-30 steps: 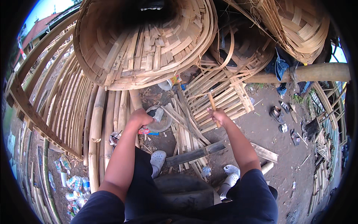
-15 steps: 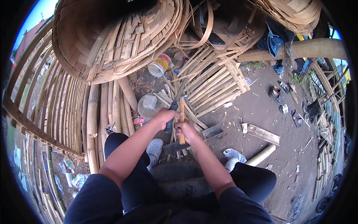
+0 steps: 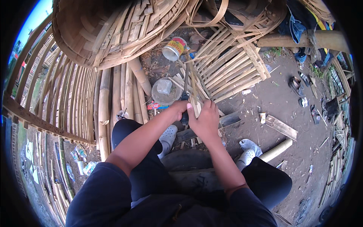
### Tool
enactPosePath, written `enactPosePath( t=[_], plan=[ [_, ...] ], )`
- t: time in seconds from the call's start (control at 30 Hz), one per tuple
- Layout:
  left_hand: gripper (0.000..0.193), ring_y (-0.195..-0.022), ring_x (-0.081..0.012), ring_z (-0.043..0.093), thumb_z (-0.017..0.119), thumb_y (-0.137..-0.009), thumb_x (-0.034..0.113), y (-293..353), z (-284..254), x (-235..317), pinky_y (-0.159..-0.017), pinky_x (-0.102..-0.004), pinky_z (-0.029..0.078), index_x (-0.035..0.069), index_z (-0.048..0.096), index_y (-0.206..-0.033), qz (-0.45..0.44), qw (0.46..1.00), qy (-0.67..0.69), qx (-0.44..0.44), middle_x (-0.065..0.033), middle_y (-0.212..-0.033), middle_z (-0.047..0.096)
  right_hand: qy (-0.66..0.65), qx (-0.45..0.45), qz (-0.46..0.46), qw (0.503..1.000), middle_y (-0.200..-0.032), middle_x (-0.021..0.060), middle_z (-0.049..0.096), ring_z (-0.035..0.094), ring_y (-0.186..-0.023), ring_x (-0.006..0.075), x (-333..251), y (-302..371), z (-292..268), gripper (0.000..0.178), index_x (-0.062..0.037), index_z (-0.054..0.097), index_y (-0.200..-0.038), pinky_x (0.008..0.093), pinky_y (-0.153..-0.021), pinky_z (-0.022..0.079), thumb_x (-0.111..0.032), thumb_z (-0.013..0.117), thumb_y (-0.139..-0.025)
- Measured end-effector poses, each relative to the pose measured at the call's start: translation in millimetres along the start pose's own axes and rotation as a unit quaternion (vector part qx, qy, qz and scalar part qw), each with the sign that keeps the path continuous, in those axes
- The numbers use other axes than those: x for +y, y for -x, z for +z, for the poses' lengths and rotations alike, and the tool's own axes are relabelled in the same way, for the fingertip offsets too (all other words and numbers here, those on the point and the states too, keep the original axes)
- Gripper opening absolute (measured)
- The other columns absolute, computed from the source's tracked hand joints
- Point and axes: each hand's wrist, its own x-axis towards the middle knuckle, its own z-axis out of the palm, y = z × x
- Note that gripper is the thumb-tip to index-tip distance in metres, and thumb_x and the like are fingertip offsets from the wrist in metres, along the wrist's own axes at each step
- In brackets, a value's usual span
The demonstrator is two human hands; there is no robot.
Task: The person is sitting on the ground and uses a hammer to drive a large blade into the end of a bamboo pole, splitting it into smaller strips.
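My left hand [image 3: 180,110] is closed round the dark handle of a long knife [image 3: 185,84], whose blade points away from me. Close beside it, my right hand [image 3: 206,120] has its back turned up and its thumb reaching toward the left hand. A narrow bamboo strip [image 3: 194,86] runs out ahead of the right hand, alongside the blade; the fingers gripping it are partly hidden. Beyond both hands lies a slatted bamboo panel [image 3: 236,70]. Under them, a split bamboo length [image 3: 230,119] rests on the ground among cut strips.
Large woven bamboo baskets [image 3: 124,34] loom at the far left. Bamboo poles [image 3: 105,109] and a curved slatted frame [image 3: 60,134] stand left. A paint bucket [image 3: 173,51] and a basin with a grey block [image 3: 164,86] sit ahead. Sandals [image 3: 296,86] lie right.
The short bamboo stick upright between my hands no longer shows that way. My right hand has turned and moved forward and right, its back now up. The view has shifted slightly.
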Motion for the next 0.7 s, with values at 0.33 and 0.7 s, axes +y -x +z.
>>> enactPosePath(
  t=[0.33,0.7],
  plan=[
    [0.016,-0.08,-0.0248,0.06,0.068,-0.067,0.002,-17,-7,-41,-0.071,-0.0382,0.049,-0.001,0.065,-0.082,0.107,0.961,-0.255,0.021,-0.0136,-0.083,0.062,-0.238,-0.207,-0.375,0.872,-0.137,0.0212,0.042,0.037,-0.131,0.0367,-76,62,30,0.058,-0.0001,0.045,-0.131,0.0504,-0.111,0.022,-0.039,0.054,-0.089],
    [0.011,-0.07,-0.0298,0.061,0.063,-0.073,0.001,-44,-69,-29,-0.068,-0.0451,0.053,0.002,0.057,-0.082,-0.097,0.988,0.017,0.118,-0.013,-0.08,0.06,-0.108,0.001,0.232,0.967,-0.09,0.0233,0.067,0.062,-0.092,0.0424,154,-35,43,0.035,0.0032,0.061,-0.1,0.046,-0.083,0.048,-0.03,0.053,-0.091]
  ],
)
